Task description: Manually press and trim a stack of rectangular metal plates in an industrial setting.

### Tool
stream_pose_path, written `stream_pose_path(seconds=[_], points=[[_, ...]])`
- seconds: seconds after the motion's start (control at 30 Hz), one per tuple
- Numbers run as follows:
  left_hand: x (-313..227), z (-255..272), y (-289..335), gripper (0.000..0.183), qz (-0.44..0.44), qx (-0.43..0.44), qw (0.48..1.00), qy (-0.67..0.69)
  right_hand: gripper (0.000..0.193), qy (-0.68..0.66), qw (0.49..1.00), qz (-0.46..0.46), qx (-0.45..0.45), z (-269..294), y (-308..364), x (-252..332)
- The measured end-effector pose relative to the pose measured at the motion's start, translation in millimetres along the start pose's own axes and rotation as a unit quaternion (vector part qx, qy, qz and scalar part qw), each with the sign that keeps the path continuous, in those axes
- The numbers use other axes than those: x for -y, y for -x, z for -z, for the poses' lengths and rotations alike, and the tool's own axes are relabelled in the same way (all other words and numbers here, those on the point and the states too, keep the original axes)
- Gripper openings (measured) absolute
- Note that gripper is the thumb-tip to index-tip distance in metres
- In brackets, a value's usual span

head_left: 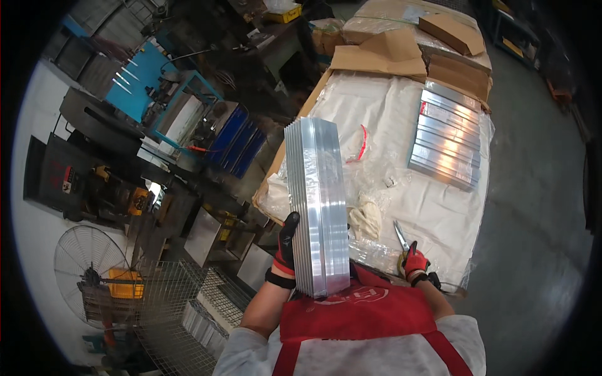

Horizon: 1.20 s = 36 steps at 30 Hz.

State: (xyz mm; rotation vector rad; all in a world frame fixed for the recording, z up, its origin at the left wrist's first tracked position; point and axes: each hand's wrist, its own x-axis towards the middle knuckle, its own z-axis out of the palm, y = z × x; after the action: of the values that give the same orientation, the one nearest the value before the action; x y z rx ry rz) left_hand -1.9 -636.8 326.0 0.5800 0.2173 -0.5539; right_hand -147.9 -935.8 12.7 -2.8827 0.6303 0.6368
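My left hand (288, 245), in a red and black glove, is closed on the left side of a long bundle of shiny aluminium profiles (323, 200). Thin ridges run along the bundle's left side, and its lower end is close to my red apron. In my right hand (415, 262), also gloved, is a pair of scissors (401, 236). Their blades point away from me, low over the covered top of the large box. Just left of the scissors lies a crumpled cream cloth or glove (365, 219), with clear plastic film (374, 246) around it.
Another bundle of aluminium profiles (446, 135) lies at the right of the white sheet (382, 103). Cardboard flaps (379, 55) stand at the far edge. A red strip (362, 143) lies mid-sheet. To the left are a wire cage (169, 313), a fan (88, 269) and a blue drawer cabinet (237, 141).
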Motion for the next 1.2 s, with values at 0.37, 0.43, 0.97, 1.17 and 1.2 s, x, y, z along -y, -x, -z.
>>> stream_pose_path(seconds=[0.37, 0.43, 0.97, 1.17, 1.2], points=[[-7, -12, 9, 0.032, -0.007, 0.003, 0.996, -0.084, 0.064, -0.613, 0.776, 0.066, 0.133, -27, -39, -40], [-9, -7, 13, 0.034, -0.029, -0.01, 0.995, -0.091, 0.056, -0.848, 0.467, 0.138, 0.209, 44, -5, -18], [10, 7, -9, 0.027, -0.14, 0.073, 0.97, -0.183, 0.054, -0.664, 0.572, 0.349, 0.332, 382, 156, 60], [15, -1, -12, 0.032, -0.238, 0.099, 0.913, -0.317, 0.044, -0.63, 0.608, 0.334, 0.348, 373, 160, 73], [15, -1, -13, 0.032, -0.244, 0.099, 0.909, -0.322, 0.044, -0.625, 0.616, 0.334, 0.344, 374, 160, 73]])
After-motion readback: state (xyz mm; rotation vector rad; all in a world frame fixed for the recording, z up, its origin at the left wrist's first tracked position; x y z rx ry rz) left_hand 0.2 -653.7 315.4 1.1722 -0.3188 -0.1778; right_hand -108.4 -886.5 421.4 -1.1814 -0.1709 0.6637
